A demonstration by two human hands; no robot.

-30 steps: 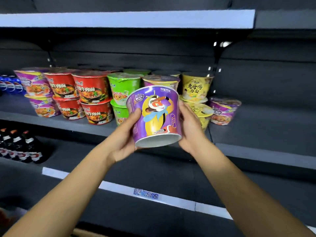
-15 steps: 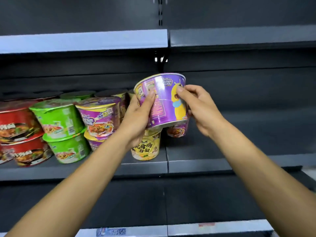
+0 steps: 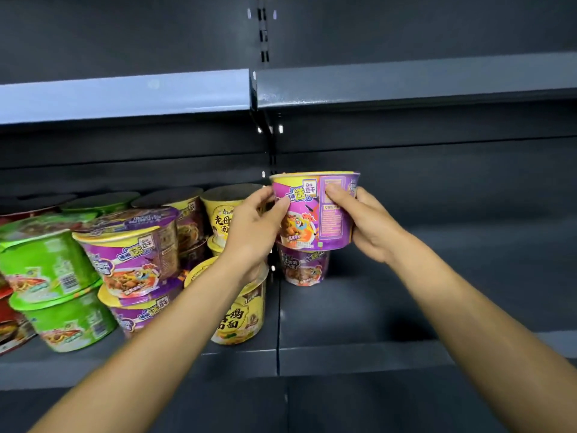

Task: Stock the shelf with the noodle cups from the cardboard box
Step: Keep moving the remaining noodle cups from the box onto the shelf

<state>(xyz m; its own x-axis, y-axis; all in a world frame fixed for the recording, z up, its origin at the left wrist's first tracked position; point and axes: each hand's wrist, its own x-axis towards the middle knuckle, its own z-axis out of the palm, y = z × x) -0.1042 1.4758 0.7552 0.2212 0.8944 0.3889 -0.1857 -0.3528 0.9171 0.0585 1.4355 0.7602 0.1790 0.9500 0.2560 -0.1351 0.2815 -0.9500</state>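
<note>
Purple and yellow printed wrap covers the noodle cup [image 3: 315,210] under handling, which is upright and sits on top of a second purple cup [image 3: 304,265] standing on the dark grey shelf [image 3: 359,357]. The two appear to be in contact, base on lid, though the seam is partly hidden.

The left hand [image 3: 253,232] grips the upper cup from its 9 o'clock side, thumb on the front face, the other fingers curled round behind and out of sight. The right hand [image 3: 368,226] grips from the 3 o'clock side, thumb lying across the front label near the rim, fingers wrapped round the far wall. Both forearms reach in from the 6 o'clock edge of the view.

At 9 o'clock of the held cup stand yellow cups [image 3: 240,310], stacked, the front one partly behind the left wrist. Further toward 9 o'clock are stacked purple bowls [image 3: 134,260], then stacked green bowls [image 3: 53,276], and red bowls [image 3: 9,326] cut off at the frame edge. Several front bowls tilt forward.

The shelf surface at 3 o'clock of the held cup shows bare grey metal. An upper shelf [image 3: 125,95] runs across at 12 o'clock, with a slotted upright [image 3: 263,35] behind it.
</note>
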